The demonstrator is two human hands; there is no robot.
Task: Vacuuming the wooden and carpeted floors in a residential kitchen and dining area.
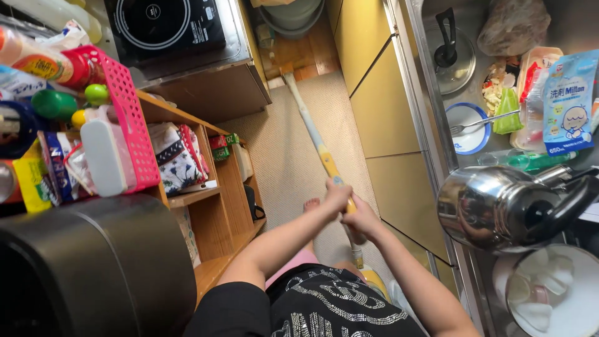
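left hand [337, 196] grip: clenched on long slim mop handle [312, 128] | right hand [360, 218] grip: same handle, lower | ribbed beige carpet [281, 150]

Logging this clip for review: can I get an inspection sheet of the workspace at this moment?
Surface: beige carpet floor between wooden shelf and yellow cabinets.
Job's things: long mop handle, slanting away across the floor.
Clutter: pink basket of bottles; steel kettle, dishes by the sink.
Grippers: left hand and right hand both closed on the handle, left higher.
Cables: nothing seen.
Surroundings: black cooktop; narrow kitchen.
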